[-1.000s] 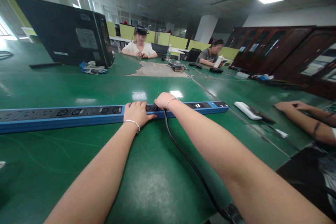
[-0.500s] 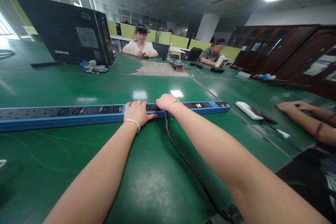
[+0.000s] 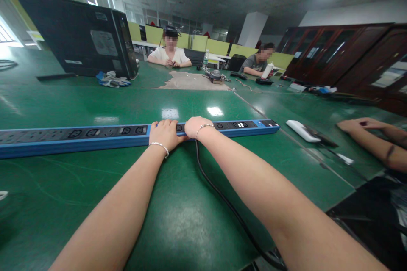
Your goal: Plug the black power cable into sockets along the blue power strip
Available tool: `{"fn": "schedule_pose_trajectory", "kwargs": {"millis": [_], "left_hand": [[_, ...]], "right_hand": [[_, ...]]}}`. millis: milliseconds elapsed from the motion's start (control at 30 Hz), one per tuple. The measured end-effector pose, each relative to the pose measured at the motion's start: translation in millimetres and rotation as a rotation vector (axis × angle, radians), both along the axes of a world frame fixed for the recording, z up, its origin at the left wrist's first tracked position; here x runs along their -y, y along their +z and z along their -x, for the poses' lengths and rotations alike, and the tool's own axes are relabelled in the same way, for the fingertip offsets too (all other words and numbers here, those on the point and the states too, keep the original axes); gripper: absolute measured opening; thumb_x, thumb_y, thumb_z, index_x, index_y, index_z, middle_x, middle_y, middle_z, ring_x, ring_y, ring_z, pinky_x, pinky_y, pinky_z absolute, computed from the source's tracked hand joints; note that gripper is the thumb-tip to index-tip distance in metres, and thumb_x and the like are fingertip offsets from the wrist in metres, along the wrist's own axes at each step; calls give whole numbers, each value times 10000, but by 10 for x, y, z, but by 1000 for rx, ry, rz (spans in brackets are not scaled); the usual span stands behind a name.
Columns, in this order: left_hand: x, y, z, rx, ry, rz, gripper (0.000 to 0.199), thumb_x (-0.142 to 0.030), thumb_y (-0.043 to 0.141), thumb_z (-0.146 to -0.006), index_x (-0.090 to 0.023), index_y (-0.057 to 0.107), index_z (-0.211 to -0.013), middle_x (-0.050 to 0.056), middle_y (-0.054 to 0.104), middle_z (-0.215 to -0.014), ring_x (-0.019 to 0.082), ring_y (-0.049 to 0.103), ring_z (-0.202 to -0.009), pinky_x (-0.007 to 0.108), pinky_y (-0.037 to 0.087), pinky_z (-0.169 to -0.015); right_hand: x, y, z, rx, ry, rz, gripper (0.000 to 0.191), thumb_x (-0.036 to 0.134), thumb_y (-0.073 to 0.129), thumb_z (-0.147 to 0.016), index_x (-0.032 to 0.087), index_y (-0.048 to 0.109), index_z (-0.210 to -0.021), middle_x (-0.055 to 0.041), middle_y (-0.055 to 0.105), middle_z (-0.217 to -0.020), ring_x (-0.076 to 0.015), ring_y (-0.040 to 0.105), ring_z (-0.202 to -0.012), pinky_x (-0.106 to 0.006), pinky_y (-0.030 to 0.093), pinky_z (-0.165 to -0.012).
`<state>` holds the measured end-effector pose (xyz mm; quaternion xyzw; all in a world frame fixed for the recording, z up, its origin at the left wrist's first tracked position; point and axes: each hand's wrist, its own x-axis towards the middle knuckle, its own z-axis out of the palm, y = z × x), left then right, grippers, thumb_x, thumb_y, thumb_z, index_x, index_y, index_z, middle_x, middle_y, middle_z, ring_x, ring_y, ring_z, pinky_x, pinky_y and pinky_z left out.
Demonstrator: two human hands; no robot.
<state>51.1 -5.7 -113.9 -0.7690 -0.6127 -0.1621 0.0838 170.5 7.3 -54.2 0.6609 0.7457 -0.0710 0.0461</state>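
- Left hand (image 3: 165, 133): fingers a little apart, laid over the top of the strip (image 3: 108, 132), the thumb pointing right along its near side; the hand is clamped on the strip.
- Right hand (image 3: 194, 127): curled down on the strip just beside the left thumb. Its fingers are mostly hidden behind the back of the hand, so I cannot tell how they close or on what.
- Cord (image 3: 222, 197): black, comes out below the right hand, hangs over the near side of the strip and curves to the lower right.
- Strip: blue, black sockets along its top, lying flat across the bench (image 3: 178, 224); its left end runs out of view.
- Bracelets: one on the left wrist (image 3: 160, 148), one on the right (image 3: 204, 127).
- Right of the strip: a white box (image 3: 302, 131), near a co-worker's hands (image 3: 356, 124) resting on the bench.
- Far left: a black case (image 3: 73, 34), gloves (image 3: 113, 79) at its foot.
- Across the bench: two people seated, a clear bottle (image 3: 206, 58) between them.
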Motion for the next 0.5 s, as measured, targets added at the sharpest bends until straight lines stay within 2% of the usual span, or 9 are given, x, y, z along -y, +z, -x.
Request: {"fn": "schedule_pose_trajectory", "kwargs": {"millis": [133,300,400,500], "left_hand": [[3,6,3,6,0,20,593,-615,399,-741,-206,526,-1151,120,583,-1151,275,491,-1081,421,261,-942],[33,-1,-16,4,-2,29,613,-568,432,-754,-193,467,-1238,118,554,-1224,276,461,-1139,430,255,-976],[75,-12,-63,38,-91,-46,645,-478,451,-780,-172,349,-1338,111,489,-1314,247,425,-1197,394,288,-982],[110,-18,-113,64,-217,-86,650,-363,460,-796,-194,254,-1389,73,447,-1364,198,395,-1239,334,302,-995]], "right_hand": [[8,-1,8,-8,25,11,333,230,497,-774,152,651,-1059,-162,643,-1062,-245,609,-977,-347,474,-797],[-34,30,21,-35,23,32,340,200,595,-672,149,678,-997,-162,654,-1039,-266,611,-961,-367,480,-776],[-42,-5,-40,-90,50,1,310,258,525,-755,155,669,-1010,-153,644,-1073,-250,600,-990,-352,463,-800],[-7,-101,-170,-153,64,-46,418,373,336,-878,139,651,-1024,-158,644,-1064,-219,608,-968,-306,448,-793]]}}
